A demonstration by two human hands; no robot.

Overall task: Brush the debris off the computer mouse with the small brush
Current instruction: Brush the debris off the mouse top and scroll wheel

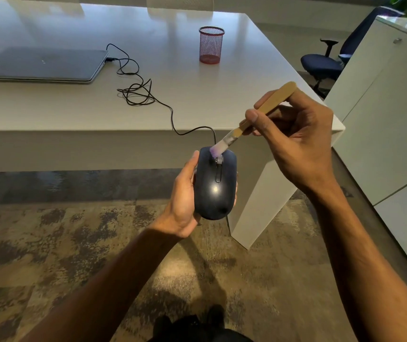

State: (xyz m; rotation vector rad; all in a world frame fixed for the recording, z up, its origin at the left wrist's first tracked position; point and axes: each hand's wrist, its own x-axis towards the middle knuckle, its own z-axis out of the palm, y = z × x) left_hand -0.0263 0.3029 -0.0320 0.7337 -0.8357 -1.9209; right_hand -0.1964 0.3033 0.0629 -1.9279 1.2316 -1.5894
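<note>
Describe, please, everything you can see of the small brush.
The small brush has a flat, pale wooden handle, a silvery ferrule and whitish bristles. It slants down to the left, held in the right hand in a pen-like grip. Its bristle tips touch the front of the computer mouse, above the scroll wheel.

My left hand (181, 193) covers the left side and underside of the mouse (215, 186). The brush (254, 119) bristles blur where they meet its front, and my right hand (296, 141) hides part of the handle. The laptop (39, 65) runs off the left edge.
</note>
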